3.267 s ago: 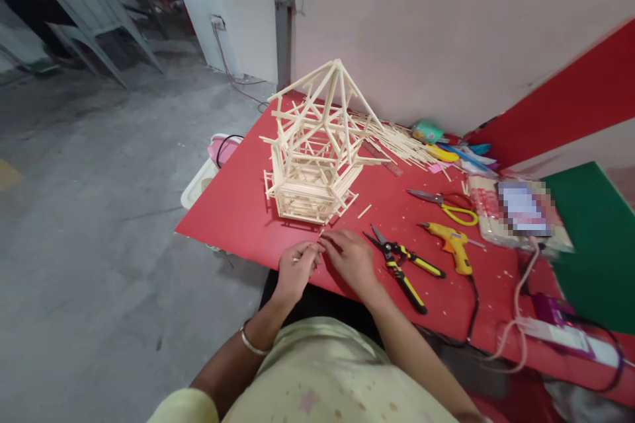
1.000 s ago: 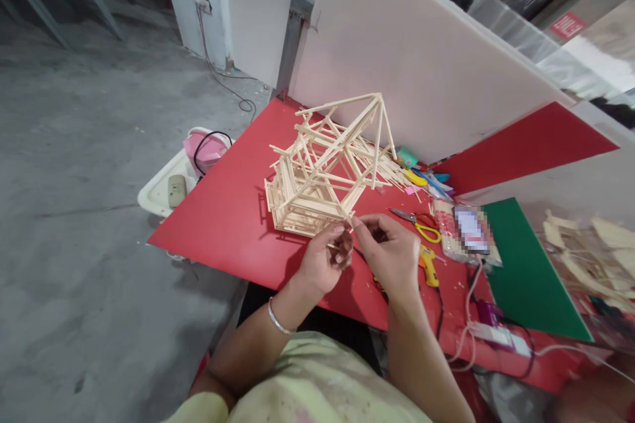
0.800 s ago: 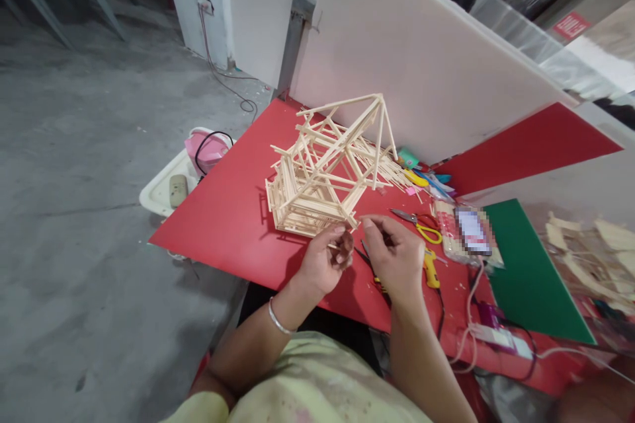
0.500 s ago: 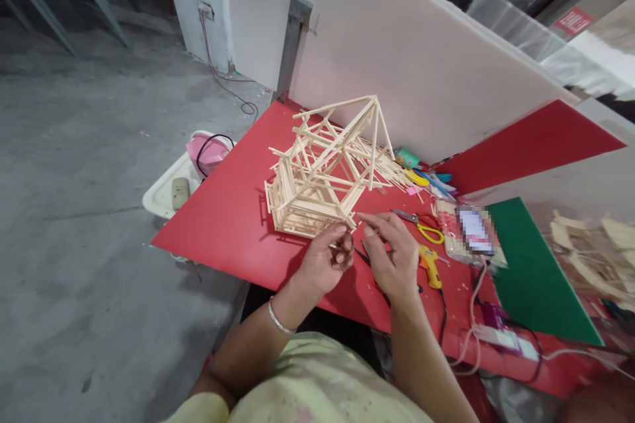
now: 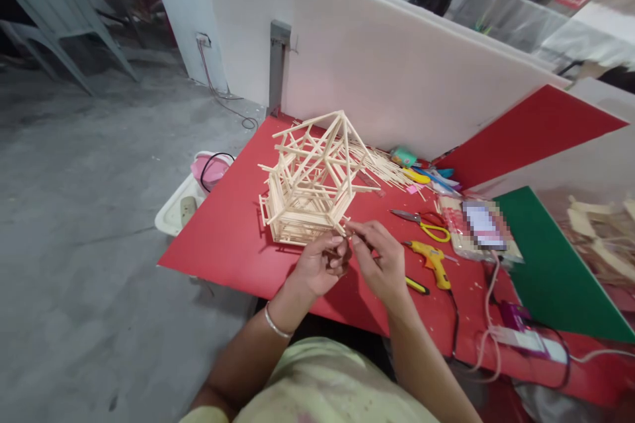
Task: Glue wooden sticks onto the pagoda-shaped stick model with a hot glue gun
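Note:
A frame built of thin wooden sticks (image 5: pixel 302 201), with a peaked top, stands on the red tabletop (image 5: pixel 218 231). At its near right corner, my left hand (image 5: pixel 322 263) has its fingers curled closed. My right hand (image 5: pixel 380 254) pinches with thumb and forefinger beside the left fingertips. Both sets of fingertips almost meet close to the frame's lower edge. Whatever lies between them is too small or too hidden to make out.
Right of my hands lie a yellow glue gun (image 5: pixel 431 263), scissors (image 5: pixel 424 223) and a yellow cutter (image 5: pixel 417 285). Loose sticks (image 5: pixel 389 168) lie behind the frame. A phone (image 5: pixel 483 225) rests on a packet. A green board (image 5: pixel 550 264) is at the right, a white partition (image 5: pixel 397 73) behind.
My right hand has come closer to my left, its fingertips now pinched near the left ones. The camera view has shifted, showing the glue gun and cutter more fully.

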A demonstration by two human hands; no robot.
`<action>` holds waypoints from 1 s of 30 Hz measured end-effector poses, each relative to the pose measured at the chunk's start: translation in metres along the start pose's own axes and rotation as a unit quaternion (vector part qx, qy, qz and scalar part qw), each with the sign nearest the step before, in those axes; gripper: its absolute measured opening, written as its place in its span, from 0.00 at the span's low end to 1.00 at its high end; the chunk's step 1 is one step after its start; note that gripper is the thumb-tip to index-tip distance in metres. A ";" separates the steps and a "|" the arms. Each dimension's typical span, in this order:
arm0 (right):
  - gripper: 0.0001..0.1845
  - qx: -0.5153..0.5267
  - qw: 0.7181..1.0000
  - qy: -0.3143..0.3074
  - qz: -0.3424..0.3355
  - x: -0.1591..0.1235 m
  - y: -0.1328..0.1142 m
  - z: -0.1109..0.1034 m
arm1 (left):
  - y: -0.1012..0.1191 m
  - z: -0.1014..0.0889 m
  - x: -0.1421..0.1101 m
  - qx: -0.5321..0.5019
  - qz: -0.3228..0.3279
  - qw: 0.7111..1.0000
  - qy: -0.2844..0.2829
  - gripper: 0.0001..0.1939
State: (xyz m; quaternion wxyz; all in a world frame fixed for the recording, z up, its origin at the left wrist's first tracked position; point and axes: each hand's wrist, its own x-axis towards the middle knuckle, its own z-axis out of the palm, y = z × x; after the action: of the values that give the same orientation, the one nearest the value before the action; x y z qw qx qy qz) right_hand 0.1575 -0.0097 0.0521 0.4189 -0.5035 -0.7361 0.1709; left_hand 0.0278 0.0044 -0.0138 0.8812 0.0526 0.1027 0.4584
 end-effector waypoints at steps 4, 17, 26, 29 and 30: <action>0.14 0.020 1.000 -0.008 0.002 0.002 0.002 0.001 | 0.001 0.001 0.001 0.000 -0.009 1.000 0.008 0.10; 0.20 0.053 0.996 -0.070 -0.018 0.008 0.009 -0.004 | 0.000 0.005 0.001 0.012 -0.005 0.999 0.047 0.11; 0.21 0.045 0.995 -0.085 -0.016 0.009 0.012 -0.004 | -0.001 0.003 0.001 0.020 0.002 0.999 0.046 0.12; 0.21 0.049 0.995 -0.089 -0.013 0.008 0.012 -0.004 | -0.001 0.002 0.001 0.030 0.003 0.999 0.042 0.12; 0.21 0.050 0.995 -0.088 -0.014 0.008 0.013 -0.004 | -0.001 0.002 0.001 0.034 0.004 0.999 0.042 0.12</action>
State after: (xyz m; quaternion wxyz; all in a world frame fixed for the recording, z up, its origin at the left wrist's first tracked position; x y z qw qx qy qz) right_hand 0.1667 0.0022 0.0493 0.3792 -0.4545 -0.7677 0.2455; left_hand 0.0302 0.0046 -0.0122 0.8720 0.0638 0.1544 0.4601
